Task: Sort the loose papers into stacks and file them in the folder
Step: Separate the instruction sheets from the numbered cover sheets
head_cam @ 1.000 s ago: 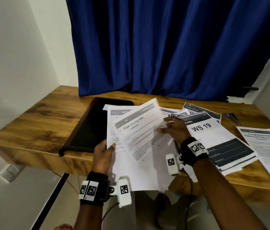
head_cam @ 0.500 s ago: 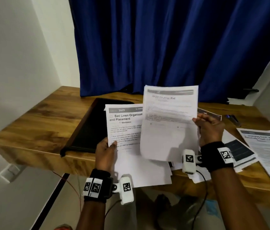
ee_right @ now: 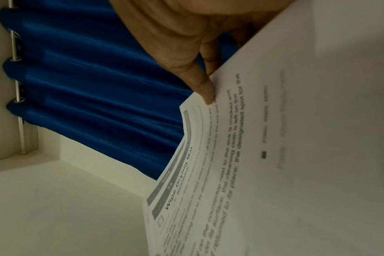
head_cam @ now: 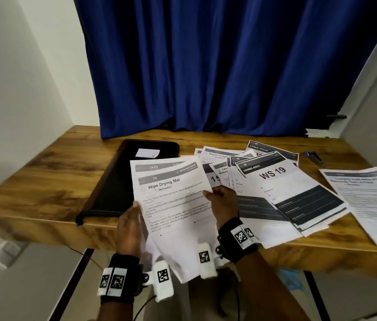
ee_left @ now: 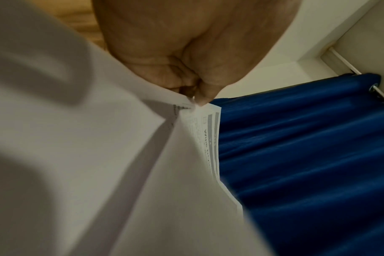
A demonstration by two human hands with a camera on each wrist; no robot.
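Observation:
I hold a small stack of white sheets over the table's front edge; the top sheet [head_cam: 173, 195] reads "Wipe Drying Mat". My left hand [head_cam: 130, 224] pinches the stack's left edge, thumb on top [ee_left: 200, 93]. At the right edge my right hand [head_cam: 221, 200] pinches the top sheet [ee_right: 241, 173], thumb on the print. A black folder [head_cam: 122, 179] lies shut on the table to the left, a small white slip [head_cam: 148, 153] on it. A loose pile of papers [head_cam: 273, 188], with "WS 19" on top, is spread to the right.
Another printed sheet [head_cam: 373, 200] lies at the table's right end, overhanging the front edge. A pen [head_cam: 315, 158] lies at the far right back. The wooden table [head_cam: 43, 172] stands against a blue curtain [head_cam: 229, 66]. White walls close in both sides.
The sheet my right hand held upright half a second ago has come down onto the stack in my left hand. The "Bed Linen" sheet is now covered.

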